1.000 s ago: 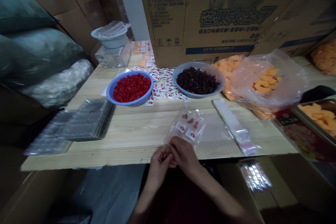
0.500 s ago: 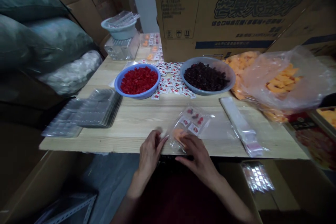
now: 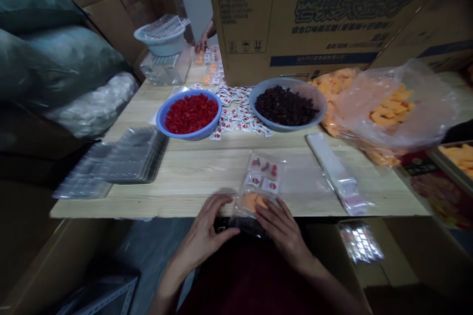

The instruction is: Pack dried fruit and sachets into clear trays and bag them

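Note:
A small clear packet (image 3: pixel 260 182) lies at the near edge of the wooden table (image 3: pixel 195 172). It holds red pieces, two small sachets and an orange piece. My right hand (image 3: pixel 281 226) rests on the packet's near end, fingers spread over it. My left hand (image 3: pixel 207 226) lies at the packet's left near corner, fingers bent and touching the table edge. A blue bowl of red pieces (image 3: pixel 189 114) and a grey bowl of dark dried fruit (image 3: pixel 287 106) stand behind, with small sachets (image 3: pixel 238 113) scattered between them.
A stack of clear plastic trays (image 3: pixel 121 160) lies at left, a strip of clear bags (image 3: pixel 336 174) at right. Bags of orange dried fruit (image 3: pixel 388 108) sit at right. A large printed carton (image 3: pixel 314 15) stands behind. Another person's hand (image 3: pixel 203 42) shows at the far end.
The packet has been straightened and pulled toward the table's near edge. My hands now lie on its near end, and another person's hand has come into view at the back.

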Demonstrator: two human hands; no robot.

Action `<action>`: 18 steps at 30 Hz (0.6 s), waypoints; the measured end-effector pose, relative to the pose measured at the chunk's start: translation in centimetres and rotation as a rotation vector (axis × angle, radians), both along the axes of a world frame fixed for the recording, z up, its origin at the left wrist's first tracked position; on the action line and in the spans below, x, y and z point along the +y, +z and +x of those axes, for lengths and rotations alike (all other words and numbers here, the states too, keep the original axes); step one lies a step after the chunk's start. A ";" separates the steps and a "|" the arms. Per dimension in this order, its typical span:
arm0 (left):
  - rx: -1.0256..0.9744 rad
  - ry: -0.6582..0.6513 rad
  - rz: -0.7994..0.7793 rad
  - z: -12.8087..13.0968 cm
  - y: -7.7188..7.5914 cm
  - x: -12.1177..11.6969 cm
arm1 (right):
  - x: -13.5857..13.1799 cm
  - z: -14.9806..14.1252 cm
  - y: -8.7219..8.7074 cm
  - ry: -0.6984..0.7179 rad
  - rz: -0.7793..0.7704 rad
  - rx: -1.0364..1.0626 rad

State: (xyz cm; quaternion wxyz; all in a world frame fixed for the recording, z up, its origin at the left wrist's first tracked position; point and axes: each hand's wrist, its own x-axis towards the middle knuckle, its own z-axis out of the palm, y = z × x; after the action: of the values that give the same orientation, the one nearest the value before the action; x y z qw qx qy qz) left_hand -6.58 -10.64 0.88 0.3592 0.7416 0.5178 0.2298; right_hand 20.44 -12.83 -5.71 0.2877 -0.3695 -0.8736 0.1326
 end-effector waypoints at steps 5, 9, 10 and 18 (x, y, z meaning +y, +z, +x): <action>0.047 -0.099 0.203 1.6 1.1 1.6 | 1.9 0.4 5.6 -0.078 -0.101 0.242; -0.144 -0.195 0.348 3.4 2.1 4.2 | 2.9 1.0 9.7 -0.069 -0.163 0.369; -0.199 -0.225 0.353 3.8 2.6 4.8 | 3.0 1.4 10.5 -0.079 -0.187 0.384; -0.378 -0.379 0.099 7.1 7.3 6.0 | 1.1 4.4 16.6 -0.202 -0.315 0.230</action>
State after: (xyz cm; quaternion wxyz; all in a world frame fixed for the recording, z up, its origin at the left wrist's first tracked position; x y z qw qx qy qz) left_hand 0.50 -4.65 8.13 0.4494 0.7859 0.2817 0.3178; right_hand 24.84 -11.72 10.87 0.3359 -0.4779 -0.7621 0.2794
